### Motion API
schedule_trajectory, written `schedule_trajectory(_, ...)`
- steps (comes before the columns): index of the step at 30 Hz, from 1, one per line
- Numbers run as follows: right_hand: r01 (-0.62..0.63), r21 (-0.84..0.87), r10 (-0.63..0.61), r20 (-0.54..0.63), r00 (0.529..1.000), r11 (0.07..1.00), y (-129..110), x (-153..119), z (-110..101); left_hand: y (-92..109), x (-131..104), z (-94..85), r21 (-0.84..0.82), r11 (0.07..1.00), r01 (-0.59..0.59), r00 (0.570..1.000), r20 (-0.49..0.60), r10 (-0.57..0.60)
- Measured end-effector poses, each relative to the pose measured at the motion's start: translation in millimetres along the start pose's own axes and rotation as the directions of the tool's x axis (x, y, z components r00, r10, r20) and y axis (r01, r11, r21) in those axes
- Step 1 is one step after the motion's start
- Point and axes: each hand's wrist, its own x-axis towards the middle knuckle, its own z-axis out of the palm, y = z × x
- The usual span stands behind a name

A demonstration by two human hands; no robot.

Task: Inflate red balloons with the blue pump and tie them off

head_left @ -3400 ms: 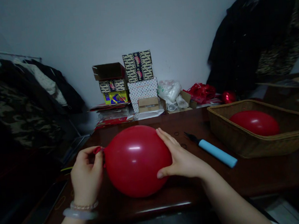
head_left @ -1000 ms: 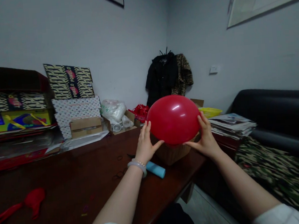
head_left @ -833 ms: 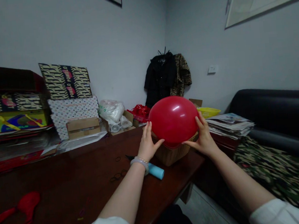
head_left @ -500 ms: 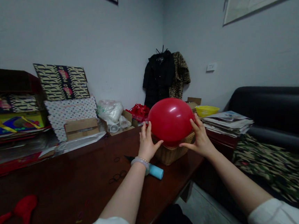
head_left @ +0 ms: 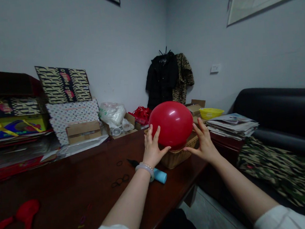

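A round, inflated red balloon (head_left: 170,124) rests on top of a woven basket (head_left: 176,158) near the table's right edge. My left hand (head_left: 153,148) is at the balloon's near left side, its fingers spread and overlapping the balloon in view; whether they touch it I cannot tell. On the other side my right hand (head_left: 203,140) has its fingers apart, fingertips close to the balloon's right edge and thumb by the basket rim. Under my left wrist lies a light blue cylinder with a black tip (head_left: 160,176), partly hidden by my arm.
Uninflated red balloons (head_left: 27,212) and several dark rubber bands (head_left: 120,180) lie on the brown table (head_left: 75,185). Stacked boxes (head_left: 73,114) and a carton with plastic bags (head_left: 114,116) stand behind. To the right are a yellow basket (head_left: 211,113), papers (head_left: 232,125) and a black sofa (head_left: 280,108).
The balloon has shifted slightly left over the basket. My left hand has moved a little right and overlaps it more, while my right hand has stayed almost in place.
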Motion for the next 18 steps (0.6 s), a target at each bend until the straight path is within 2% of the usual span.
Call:
schedule_trajectory(13, -0.045, -0.018, 0.046, 0.066, 0.997, 0.999, 1.2, -7.9, 8.0, -0.6, -3.2, 9.2, 0.053, 0.998, -0.042, 0.994, 0.101, 0.036)
schedule_trajectory(18, -0.053, -0.013, 0.054, 0.053, 0.997, 0.998, 0.5, -10.7, 11.0, 0.6, -1.8, 6.2, 0.055, 0.998, -0.029, 0.998, 0.05, 0.026)
